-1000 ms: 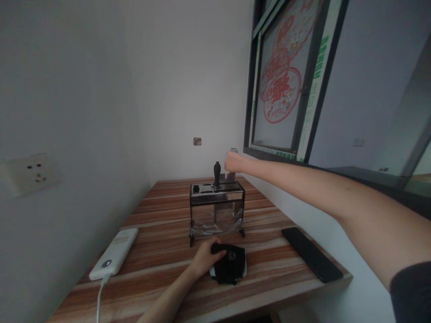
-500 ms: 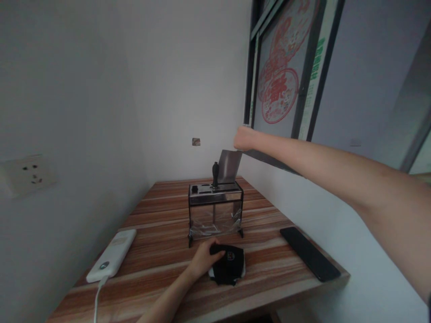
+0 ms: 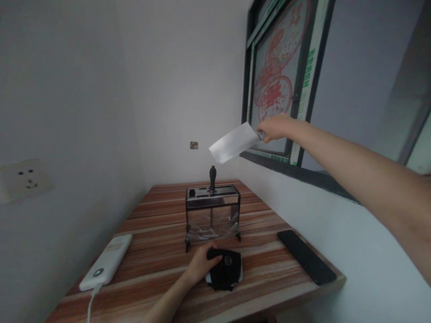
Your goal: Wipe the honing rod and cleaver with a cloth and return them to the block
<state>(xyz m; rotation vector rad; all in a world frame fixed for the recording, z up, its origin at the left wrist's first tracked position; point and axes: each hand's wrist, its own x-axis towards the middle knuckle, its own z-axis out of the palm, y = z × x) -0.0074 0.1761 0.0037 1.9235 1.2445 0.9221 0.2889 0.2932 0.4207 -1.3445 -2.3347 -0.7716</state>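
Right now I'm gripping the cleaver (image 3: pixel 235 142) by its handle in my right hand (image 3: pixel 275 126), and the blade is slanting down to the left, clear above the knife rack (image 3: pixel 213 202). My left hand (image 3: pixel 201 264) is pinching the near-left part of the folded black cloth (image 3: pixel 224 271), which is lying on the counter (image 3: pixel 161 224) in front of the rack; I'm not seeing all its fingers. To be handling this well, I'd be keeping the right grip firm, turning the wrist slowly and holding the blade well away from the left forearm, since I'm not making out which edge is sharp. I'd also be giving the black handle (image 3: pixel 213 178) standing in the rack a wide berth, as the blade is hanging just over it. Compared with half a second earlier, the blade is no longer standing steeply with its lower end at the rack's top; it is tilting flatter, catching brighter light, and the right hand is sitting higher and further right. The left hand is keeping its hold on the cloth.
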